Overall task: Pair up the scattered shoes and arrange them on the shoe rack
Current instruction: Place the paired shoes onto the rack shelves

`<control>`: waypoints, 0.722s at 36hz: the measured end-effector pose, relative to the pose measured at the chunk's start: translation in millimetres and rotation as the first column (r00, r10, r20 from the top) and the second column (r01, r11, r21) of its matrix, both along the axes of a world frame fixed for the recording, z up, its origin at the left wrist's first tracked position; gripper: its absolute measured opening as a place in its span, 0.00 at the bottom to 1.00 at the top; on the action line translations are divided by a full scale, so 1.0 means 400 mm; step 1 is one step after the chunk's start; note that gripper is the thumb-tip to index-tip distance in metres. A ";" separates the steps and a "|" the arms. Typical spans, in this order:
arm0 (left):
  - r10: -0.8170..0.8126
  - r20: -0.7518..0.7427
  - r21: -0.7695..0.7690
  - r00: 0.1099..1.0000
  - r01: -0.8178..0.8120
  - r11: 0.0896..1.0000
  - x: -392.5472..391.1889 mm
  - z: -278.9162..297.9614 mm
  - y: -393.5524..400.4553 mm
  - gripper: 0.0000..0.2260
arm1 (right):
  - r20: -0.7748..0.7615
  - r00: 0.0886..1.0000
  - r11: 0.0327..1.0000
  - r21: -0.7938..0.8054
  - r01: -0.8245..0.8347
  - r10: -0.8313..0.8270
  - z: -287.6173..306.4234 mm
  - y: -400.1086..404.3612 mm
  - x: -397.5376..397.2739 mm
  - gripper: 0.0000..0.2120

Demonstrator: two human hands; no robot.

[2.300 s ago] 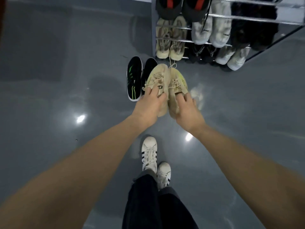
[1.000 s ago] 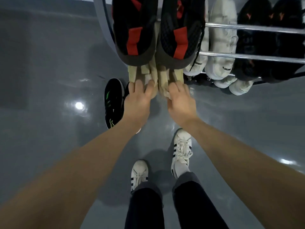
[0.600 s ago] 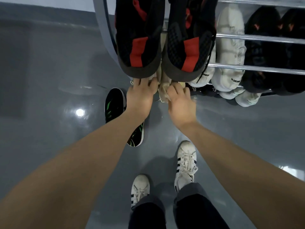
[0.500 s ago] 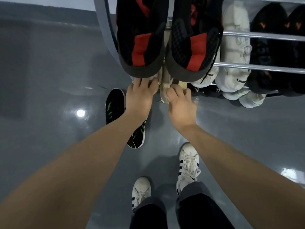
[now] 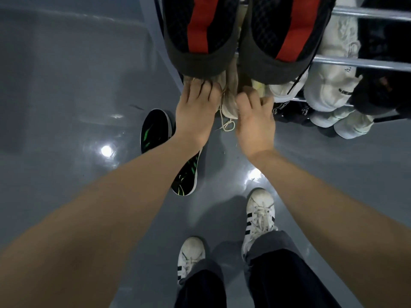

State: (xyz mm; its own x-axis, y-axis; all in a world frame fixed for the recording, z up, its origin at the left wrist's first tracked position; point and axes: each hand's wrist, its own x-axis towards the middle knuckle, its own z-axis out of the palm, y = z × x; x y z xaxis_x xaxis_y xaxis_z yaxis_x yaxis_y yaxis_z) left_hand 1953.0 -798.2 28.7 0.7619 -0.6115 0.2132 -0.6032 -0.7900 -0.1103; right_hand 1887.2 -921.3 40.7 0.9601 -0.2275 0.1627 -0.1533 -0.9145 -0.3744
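Two beige sneakers sit side by side on a lower shelf of the shoe rack, mostly hidden under a black-and-red pair on the shelf above. My left hand holds the heel of the left beige shoe, fingertips hidden under the black shoe. My right hand grips the heel of the right beige shoe with curled fingers. A beige lace dangles between my hands. On the floor, a black-and-green pair lies under my left forearm.
White sneakers and dark shoes fill the rack's right side. My own white striped shoes stand on the glossy grey floor, which stretches to the left of the rack.
I have stepped up to the rack and carried the beige pair from above the floor into the lower shelf. Both hands have pushed further in under the black-and-red shoes.
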 end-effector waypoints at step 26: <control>0.135 -0.106 0.134 0.985 -0.120 0.984 0.012 0.010 -0.029 0.24 | -0.194 0.980 0.999 0.021 -0.035 0.038 -0.008 -0.038 0.041 0.25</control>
